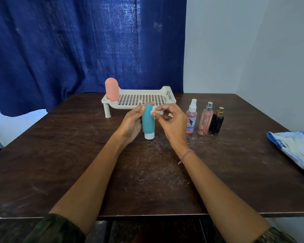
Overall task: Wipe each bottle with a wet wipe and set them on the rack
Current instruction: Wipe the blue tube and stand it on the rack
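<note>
Teal bottle [148, 122], upright with its cap down on the desk [77, 155], is gripped by the curled fingers of the left hand [132, 123] while fingers of the right hand [172, 123] pinch a wet wipe [155, 113] against its top, the rack [140, 99] just beyond them.

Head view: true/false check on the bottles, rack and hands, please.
1. The pink bottle stands on the rack. True.
2. The left hand holds the teal bottle. True.
3. The right hand is empty. False: it pinches a wet wipe against the teal bottle.
4. The rack holds four bottles. False: only the pink bottle; three spray bottles stand on the table.
</note>
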Available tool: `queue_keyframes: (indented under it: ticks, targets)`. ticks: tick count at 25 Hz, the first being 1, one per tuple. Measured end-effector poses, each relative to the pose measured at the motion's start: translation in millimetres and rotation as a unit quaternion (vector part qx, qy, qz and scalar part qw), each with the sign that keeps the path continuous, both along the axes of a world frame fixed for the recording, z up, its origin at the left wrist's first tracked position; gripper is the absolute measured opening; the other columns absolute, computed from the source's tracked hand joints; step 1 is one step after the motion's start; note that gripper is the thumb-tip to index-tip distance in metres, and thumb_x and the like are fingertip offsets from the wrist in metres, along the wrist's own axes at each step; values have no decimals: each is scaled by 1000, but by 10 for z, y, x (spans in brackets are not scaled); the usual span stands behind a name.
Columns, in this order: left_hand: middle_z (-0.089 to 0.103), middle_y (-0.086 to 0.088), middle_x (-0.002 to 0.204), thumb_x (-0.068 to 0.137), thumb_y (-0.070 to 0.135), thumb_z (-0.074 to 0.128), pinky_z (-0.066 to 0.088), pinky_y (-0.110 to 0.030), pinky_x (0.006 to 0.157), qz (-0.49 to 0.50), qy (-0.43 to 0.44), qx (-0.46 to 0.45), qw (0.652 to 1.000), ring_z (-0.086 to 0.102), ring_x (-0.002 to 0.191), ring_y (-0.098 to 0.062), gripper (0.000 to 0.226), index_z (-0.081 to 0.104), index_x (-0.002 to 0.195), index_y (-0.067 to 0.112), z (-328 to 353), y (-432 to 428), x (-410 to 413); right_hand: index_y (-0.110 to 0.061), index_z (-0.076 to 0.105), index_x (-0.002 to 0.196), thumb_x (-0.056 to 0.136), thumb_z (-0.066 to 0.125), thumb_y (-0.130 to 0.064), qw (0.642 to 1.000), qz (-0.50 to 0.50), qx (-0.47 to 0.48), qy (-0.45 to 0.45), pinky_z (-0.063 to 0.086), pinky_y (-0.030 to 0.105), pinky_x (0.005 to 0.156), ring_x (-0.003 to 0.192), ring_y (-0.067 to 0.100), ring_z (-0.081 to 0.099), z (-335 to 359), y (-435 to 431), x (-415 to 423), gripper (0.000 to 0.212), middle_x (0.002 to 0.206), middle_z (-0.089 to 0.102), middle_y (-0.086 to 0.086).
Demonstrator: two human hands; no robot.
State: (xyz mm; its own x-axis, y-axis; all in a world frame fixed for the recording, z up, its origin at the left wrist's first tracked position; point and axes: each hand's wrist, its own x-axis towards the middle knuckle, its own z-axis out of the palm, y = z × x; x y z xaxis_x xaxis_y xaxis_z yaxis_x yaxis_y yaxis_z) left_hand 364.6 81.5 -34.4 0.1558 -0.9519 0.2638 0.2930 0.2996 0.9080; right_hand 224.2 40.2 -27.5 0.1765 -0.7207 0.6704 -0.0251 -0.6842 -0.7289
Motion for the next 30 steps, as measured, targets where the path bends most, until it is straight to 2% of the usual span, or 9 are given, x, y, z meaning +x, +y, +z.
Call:
queue_keyframes:
  ticks: [3, 7, 13, 19, 22, 25, 28, 30]
  targets:
    - [57, -11, 130, 94, 24, 46, 46, -33, 101, -16, 8, -7, 1000, 53, 120, -19, 36, 56, 126, 11, -2, 1, 2, -8, 67, 104, 76, 75, -14, 1000, 4, -10, 2, 53, 14, 78, 91, -7, 57, -4, 16, 11, 30, 106, 63, -3]
    - [59, -11, 126, 94, 22, 46, 50, -30, 95, -26, 24, -10, 999, 54, 118, -20, 35, 57, 125, 12, 4, 15, 15, -9, 71, 97, 76, 75, -12, 995, -3, -89, 45, 48, 6, 77, 92, -3, 56, -12, 39, 20, 22, 101, 69, 4]
    - [61, -4, 128, 90, 25, 51, 48, -27, 95, -47, 5, -2, 999, 56, 116, -13, 34, 63, 120, 16, 2, 36, -5, -11, 72, 100, 79, 73, -18, 995, -82, -38, 30, 44, 2, 75, 92, 0, 56, 11, -86, -32, 22, 102, 69, 2]
    - [61, -4, 130, 91, 22, 52, 49, -27, 94, -66, 21, -23, 997, 55, 120, -15, 35, 60, 124, 16, -16, 35, 29, -10, 69, 105, 82, 69, -15, 994, -46, -83, 45, 50, 14, 82, 100, 2, 55, -4, 8, 4, 23, 107, 66, 3]
    - [61, -8, 128, 93, 19, 50, 48, -29, 96, -91, 56, -31, 994, 55, 121, -17, 37, 56, 129, 13, -15, 32, 62, -5, 70, 98, 81, 69, -8, 989, -14, -130, 62, 53, 21, 83, 99, 8, 57, -18, 84, 23, 17, 103, 65, 6]
    - [64, -8, 120, 95, 19, 48, 50, -28, 91, -81, 77, -29, 993, 59, 114, -17, 36, 55, 129, 13, -8, 46, 92, -3, 71, 93, 80, 69, -3, 982, 27, -155, 102, 54, 25, 82, 96, 12, 59, -26, 130, 40, 13, 98, 64, 6]
    - [65, -10, 120, 94, 19, 47, 52, -29, 89, -61, 101, -23, 993, 62, 111, -18, 37, 54, 129, 11, 7, 60, 94, -4, 73, 91, 79, 70, -4, 982, 34, -140, 126, 54, 25, 85, 97, 10, 60, -28, 149, 50, 13, 97, 66, 6]
    - [64, -13, 121, 95, 18, 43, 52, -31, 92, -56, 115, -21, 992, 61, 112, -20, 36, 53, 129, 10, 18, 63, 90, -6, 73, 92, 78, 71, -6, 986, -1, -120, 119, 53, 21, 84, 95, 8, 60, -22, 127, 41, 14, 100, 68, 5]
